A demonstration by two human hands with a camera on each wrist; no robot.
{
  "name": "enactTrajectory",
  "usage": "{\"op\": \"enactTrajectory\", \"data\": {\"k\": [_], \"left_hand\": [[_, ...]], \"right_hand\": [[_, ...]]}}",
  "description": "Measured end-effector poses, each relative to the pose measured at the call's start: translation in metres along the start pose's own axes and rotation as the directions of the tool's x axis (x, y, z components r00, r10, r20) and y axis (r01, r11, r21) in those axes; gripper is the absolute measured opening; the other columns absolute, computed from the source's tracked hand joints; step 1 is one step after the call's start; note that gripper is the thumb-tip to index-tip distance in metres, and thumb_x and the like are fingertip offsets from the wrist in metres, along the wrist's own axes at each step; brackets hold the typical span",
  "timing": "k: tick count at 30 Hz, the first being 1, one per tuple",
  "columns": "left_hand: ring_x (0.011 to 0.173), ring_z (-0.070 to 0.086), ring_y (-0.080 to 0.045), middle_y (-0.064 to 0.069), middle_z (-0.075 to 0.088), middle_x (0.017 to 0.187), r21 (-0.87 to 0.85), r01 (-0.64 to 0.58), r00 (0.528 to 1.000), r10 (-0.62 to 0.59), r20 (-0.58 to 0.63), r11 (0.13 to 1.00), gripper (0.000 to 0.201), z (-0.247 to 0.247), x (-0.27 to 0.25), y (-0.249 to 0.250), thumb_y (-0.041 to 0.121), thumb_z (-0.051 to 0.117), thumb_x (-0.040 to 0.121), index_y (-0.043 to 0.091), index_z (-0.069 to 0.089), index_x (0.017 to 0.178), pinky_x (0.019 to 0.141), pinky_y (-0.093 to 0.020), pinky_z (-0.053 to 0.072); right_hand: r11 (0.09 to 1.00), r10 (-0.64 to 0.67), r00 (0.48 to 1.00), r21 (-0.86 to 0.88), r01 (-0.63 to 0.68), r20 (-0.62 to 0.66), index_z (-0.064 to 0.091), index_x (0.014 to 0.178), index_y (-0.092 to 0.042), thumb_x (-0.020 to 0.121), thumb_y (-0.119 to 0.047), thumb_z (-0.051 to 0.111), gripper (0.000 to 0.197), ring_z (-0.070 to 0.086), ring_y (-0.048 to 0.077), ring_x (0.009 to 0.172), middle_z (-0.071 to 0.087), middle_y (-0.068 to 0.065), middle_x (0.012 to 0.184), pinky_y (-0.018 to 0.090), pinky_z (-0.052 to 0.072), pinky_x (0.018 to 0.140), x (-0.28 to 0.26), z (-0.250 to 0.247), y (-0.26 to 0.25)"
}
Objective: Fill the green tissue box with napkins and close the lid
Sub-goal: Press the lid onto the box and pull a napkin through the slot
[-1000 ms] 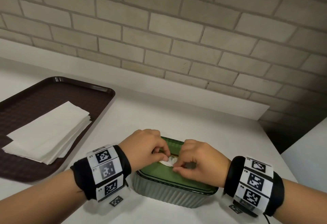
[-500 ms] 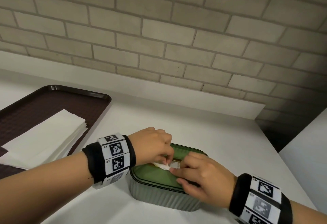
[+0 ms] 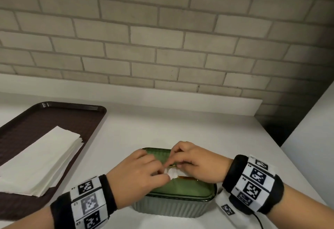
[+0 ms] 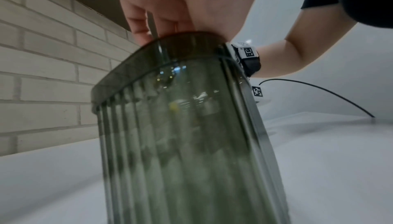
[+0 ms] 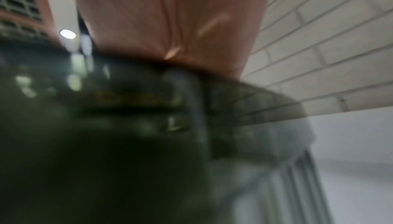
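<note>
The green tissue box (image 3: 171, 207) stands on the white counter with its green lid (image 3: 188, 187) on top. A bit of white napkin (image 3: 173, 173) pokes up through the slot in the lid. My left hand (image 3: 142, 174) and my right hand (image 3: 195, 163) meet over the slot, and the fingers of both pinch the napkin. The left wrist view shows the ribbed side of the tissue box (image 4: 180, 135) close up, with the left hand (image 4: 180, 4) resting on the lid's edge. The right wrist view is blurred; the right hand (image 5: 170, 17) lies on the lid (image 5: 127, 101).
A dark brown tray (image 3: 36, 120) lies at the left with a stack of white napkins (image 3: 39, 160) on it. A brick wall (image 3: 162, 29) with a white ledge runs behind. The counter ends at the right, where a second white surface (image 3: 310, 138) stands.
The view has shifted, so the box sits further right in frame. Both hands stay over the slot; the right hand now lies further back across the lid, still at the napkin.
</note>
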State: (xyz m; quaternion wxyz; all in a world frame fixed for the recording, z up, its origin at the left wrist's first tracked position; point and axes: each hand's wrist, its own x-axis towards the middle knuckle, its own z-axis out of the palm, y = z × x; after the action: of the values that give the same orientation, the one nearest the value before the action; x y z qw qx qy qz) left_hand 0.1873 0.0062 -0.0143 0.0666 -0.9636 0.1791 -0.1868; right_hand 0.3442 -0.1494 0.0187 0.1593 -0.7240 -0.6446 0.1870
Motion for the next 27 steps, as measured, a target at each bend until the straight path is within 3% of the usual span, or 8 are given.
{"op": "enactTrajectory", "data": {"k": [3, 7, 11, 15, 17, 22, 24, 27], "left_hand": [[0.069, 0.057, -0.010, 0.016, 0.060, 0.078, 0.005, -0.020, 0.999, 0.020, -0.041, 1.000, 0.019, 0.001, -0.003, 0.000, 0.018, 0.060, 0.075, 0.033, 0.059, 0.086, 0.076, -0.024, 0.032], [0.074, 0.055, -0.007, 0.019, 0.061, 0.078, -0.034, 0.014, 0.998, -0.017, -0.067, 0.999, 0.013, 0.000, -0.002, -0.001, 0.025, 0.064, 0.077, 0.036, 0.062, 0.084, 0.075, -0.021, 0.031], [0.084, 0.050, -0.001, 0.021, 0.060, 0.087, -0.219, 0.100, 0.994, -0.107, -0.024, 0.971, 0.006, -0.002, 0.001, -0.006, 0.038, 0.056, 0.081, 0.039, 0.062, 0.081, 0.076, -0.017, 0.033], [0.097, 0.042, 0.012, 0.032, 0.048, 0.097, -0.470, 0.291, 0.957, -0.262, 0.127, 0.834, 0.020, -0.010, 0.010, -0.012, 0.057, 0.052, 0.079, 0.044, 0.047, 0.094, 0.086, -0.010, 0.032], [0.098, 0.043, 0.012, 0.031, 0.049, 0.095, -0.590, 0.355, 0.934, -0.298, 0.196, 0.725, 0.015, -0.009, 0.016, -0.019, 0.055, 0.047, 0.085, 0.044, 0.048, 0.096, 0.086, -0.006, 0.033], [0.101, 0.041, 0.006, 0.016, 0.049, 0.100, -0.585, 0.326, 0.938, -0.176, 0.299, 0.743, 0.023, -0.002, 0.026, -0.042, 0.024, 0.048, 0.093, 0.028, 0.065, 0.108, 0.095, -0.010, 0.030], [0.106, 0.039, -0.002, 0.019, 0.045, 0.102, -0.554, 0.300, 0.929, -0.106, 0.354, 0.776, 0.022, -0.001, 0.031, -0.045, 0.025, 0.055, 0.092, 0.027, 0.066, 0.111, 0.098, -0.014, 0.029], [0.105, 0.036, -0.003, 0.017, 0.045, 0.103, -0.520, 0.256, 0.923, -0.045, 0.382, 0.815, 0.019, -0.002, 0.038, -0.045, 0.031, 0.057, 0.090, 0.026, 0.067, 0.106, 0.097, -0.017, 0.031]], "right_hand": [[0.997, -0.022, 0.998, -0.068, 0.026, 0.067, 0.062, 0.122, -0.026, 0.095, -0.011, 0.048, 0.034, 0.035, 0.008, 0.109, 0.043, 0.002, 0.120, 0.014, 0.026, 0.097, 0.007, 0.000, -0.006], [0.997, 0.012, 0.997, -0.083, -0.005, 0.078, 0.064, 0.117, -0.023, 0.094, -0.026, 0.053, 0.026, 0.036, 0.004, 0.105, 0.038, -0.008, 0.107, 0.018, 0.032, 0.098, 0.009, -0.003, -0.009], [0.995, 0.022, 0.997, -0.095, -0.016, 0.069, 0.064, 0.111, -0.020, 0.092, -0.030, 0.056, 0.023, 0.037, 0.003, 0.104, 0.036, -0.010, 0.106, 0.021, 0.036, 0.099, 0.007, -0.002, -0.011], [0.996, 0.003, 1.000, -0.086, -0.002, 0.014, 0.063, 0.107, -0.017, 0.091, -0.029, 0.058, 0.021, 0.037, 0.003, 0.102, 0.039, -0.009, 0.107, 0.019, 0.035, 0.097, 0.006, 0.001, -0.010], [0.998, -0.004, 1.000, -0.062, 0.003, -0.023, 0.065, 0.104, -0.017, 0.090, -0.029, 0.060, 0.018, 0.039, 0.002, 0.100, 0.042, -0.008, 0.107, 0.014, 0.034, 0.094, 0.005, 0.001, -0.010], [0.999, -0.031, 0.993, -0.026, 0.028, -0.110, 0.066, 0.098, -0.019, 0.089, -0.030, 0.061, 0.014, 0.041, -0.011, 0.090, 0.047, -0.013, 0.098, 0.004, 0.032, 0.085, -0.005, 0.000, -0.007], [0.998, -0.042, 0.990, -0.044, 0.036, -0.134, 0.064, 0.098, -0.018, 0.091, -0.030, 0.059, 0.015, 0.042, -0.011, 0.088, 0.046, -0.019, 0.093, 0.004, 0.032, 0.082, -0.009, 0.001, -0.004], [0.998, -0.050, 0.989, -0.034, 0.046, -0.139, 0.061, 0.100, -0.016, 0.092, -0.034, 0.054, 0.021, 0.042, -0.009, 0.088, 0.048, -0.023, 0.091, 0.006, 0.033, 0.082, -0.015, 0.004, -0.003]]}}
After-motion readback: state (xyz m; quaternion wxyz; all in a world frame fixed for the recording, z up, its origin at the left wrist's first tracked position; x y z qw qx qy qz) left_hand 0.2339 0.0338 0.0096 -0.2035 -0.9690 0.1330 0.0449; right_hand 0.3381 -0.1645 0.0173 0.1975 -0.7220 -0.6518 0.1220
